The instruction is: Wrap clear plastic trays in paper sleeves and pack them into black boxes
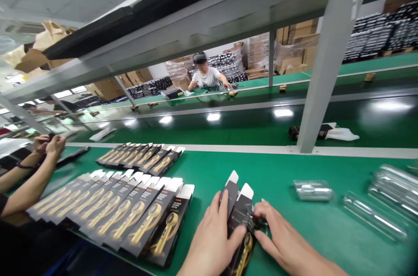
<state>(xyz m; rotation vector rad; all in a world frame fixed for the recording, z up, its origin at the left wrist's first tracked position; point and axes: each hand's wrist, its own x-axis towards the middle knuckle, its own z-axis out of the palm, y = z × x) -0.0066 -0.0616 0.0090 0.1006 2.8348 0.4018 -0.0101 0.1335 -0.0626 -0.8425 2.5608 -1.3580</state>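
Two narrow black cartons, each with a raised white end flap, lie side by side in front of me; the nearer carton [245, 201] has a golden handheld device printed on it. My left hand [214, 234] grips them from the left, its fingers over the farther one and its thumb across the front of the nearer one. On the right edge, my right hand [282, 234] is closed, thumb and fingers bent around a small dark, partly shiny thing that its fingertips mostly hide. Left of my hands, a row of printed black cartons [130, 219] overlaps on the green bench [209, 167].
A second carton row [143, 156] stands behind. Clear plastic trays [313, 190] lie at right. A black box with a white bag [341, 134] sits behind the grey post [326, 62]. Co-worker's hands [48, 145] are at left; another person [207, 76] works across the line.
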